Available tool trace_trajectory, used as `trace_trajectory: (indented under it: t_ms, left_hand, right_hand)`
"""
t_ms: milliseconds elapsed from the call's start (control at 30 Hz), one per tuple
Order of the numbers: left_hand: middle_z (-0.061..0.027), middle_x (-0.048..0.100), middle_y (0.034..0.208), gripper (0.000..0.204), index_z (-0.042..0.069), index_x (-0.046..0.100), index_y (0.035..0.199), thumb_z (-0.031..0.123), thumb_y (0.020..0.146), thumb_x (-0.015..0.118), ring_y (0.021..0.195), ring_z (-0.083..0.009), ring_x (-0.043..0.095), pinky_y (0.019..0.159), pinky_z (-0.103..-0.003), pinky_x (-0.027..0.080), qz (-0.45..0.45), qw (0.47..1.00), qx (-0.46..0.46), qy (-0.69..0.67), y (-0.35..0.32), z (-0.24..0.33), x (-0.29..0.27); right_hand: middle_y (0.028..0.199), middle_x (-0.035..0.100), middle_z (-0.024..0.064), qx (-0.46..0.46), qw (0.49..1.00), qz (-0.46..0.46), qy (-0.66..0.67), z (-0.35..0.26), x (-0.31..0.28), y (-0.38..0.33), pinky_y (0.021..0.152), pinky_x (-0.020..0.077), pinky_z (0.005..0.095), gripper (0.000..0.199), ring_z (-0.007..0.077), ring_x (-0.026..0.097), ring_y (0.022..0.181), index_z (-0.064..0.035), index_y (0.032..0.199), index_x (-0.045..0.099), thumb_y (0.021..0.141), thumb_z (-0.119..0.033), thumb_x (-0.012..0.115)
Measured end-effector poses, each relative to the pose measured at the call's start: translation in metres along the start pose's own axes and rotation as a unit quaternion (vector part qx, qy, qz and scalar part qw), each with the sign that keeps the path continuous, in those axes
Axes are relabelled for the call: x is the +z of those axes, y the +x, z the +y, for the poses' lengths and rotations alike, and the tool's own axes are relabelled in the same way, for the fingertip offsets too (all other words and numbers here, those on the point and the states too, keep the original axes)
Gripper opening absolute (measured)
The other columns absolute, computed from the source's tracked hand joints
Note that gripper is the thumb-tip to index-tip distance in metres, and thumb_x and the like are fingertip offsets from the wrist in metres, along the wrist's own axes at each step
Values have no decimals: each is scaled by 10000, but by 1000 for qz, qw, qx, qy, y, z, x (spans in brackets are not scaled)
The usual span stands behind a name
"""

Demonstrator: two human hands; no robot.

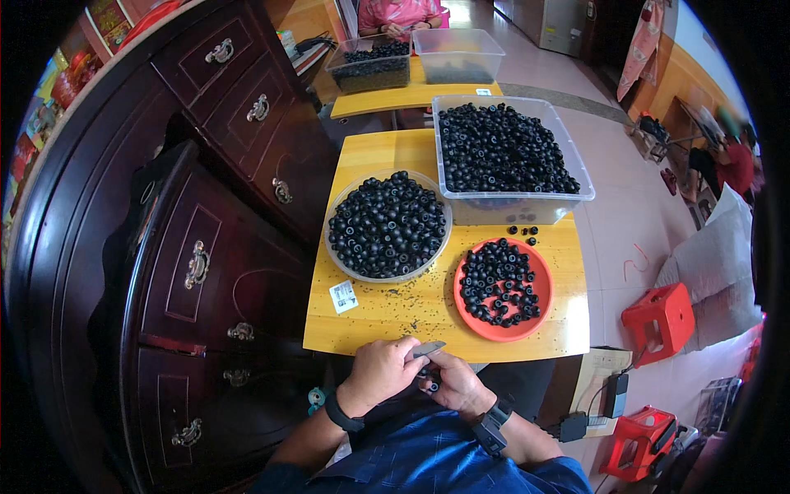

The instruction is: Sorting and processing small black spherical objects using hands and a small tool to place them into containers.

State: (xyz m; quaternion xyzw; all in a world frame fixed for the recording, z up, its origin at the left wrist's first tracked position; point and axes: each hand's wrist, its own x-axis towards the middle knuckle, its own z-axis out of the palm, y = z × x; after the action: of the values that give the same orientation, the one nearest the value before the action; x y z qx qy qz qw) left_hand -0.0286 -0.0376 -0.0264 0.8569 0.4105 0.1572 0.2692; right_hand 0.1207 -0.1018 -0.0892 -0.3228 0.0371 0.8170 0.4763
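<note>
**Small black part trimmed at the table edge**

We pinch a small black round part [431,384], mostly hidden, in our closed right hand [454,384] just below the yellow wooden table [387,317]. Our left hand [380,370] is closed around a grey blade [428,349]. One clear round bowl [387,225], one orange plate [503,289] and one clear plastic bin [510,156] hold alike parts.

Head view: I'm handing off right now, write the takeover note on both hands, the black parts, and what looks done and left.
Left hand: holds a small grey blade at the table's near edge.
Right hand: fingers closed on a small black part, pressed against the left hand.
Parts: round clear bowl heaped full; orange plate partly covered; clear bin behind, full; a few loose ones beside it. Black crumbs litter the yellow table.
Done or left: which pile is finished cannot be told; one part is in hand.
</note>
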Motion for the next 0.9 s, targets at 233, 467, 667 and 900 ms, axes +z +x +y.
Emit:
trace_trajectory:
  t_ms: [233, 467, 667, 900]
  left_hand:
    - [-59, 657, 636, 197, 74, 656, 927, 203, 819, 759, 596, -269, 666, 536, -388, 502, 48, 996, -40, -71, 1, 1, -4]
    - [-42, 656, 635, 196, 75, 666, 934, 209, 826, 762, 574, -242, 655, 529, -361, 492, 42, 998, -10, -47, 2, 0, -8]
    - [-37, 634, 620, 260, 51, 683, 1037, 121, 809, 787, 532, -151, 619, 521, -301, 477, 42, 991, 20, -129, 3, 6, -14]
    - [-33, 582, 615, 167, -1, 656, 972, 67, 849, 748, 552, -70, 551, 530, -268, 456, 33, 976, -35, -214, 0, 7, -9]
  right_hand:
    - [916, 653, -3, -26, 999, 29, -11, -7, 14, -9, 541, 447, 227, 203, 102, 609, 746, -125, 1102, 622, 1036, -277, 507]
    - [922, 651, -39, -3, 1000, -20, -16, -10, 4, -9, 550, 425, 199, 166, 83, 621, 766, -150, 1083, 628, 996, -288, 599]
    - [870, 615, -51, 7, 998, -69, 2, -15, 4, -8, 548, 423, 190, 165, 64, 579, 722, -147, 1057, 628, 997, -298, 598]
    - [860, 589, -40, -9, 997, -72, -22, -16, 7, -9, 527, 396, 166, 186, 56, 561, 721, -122, 1068, 611, 1024, -293, 551]
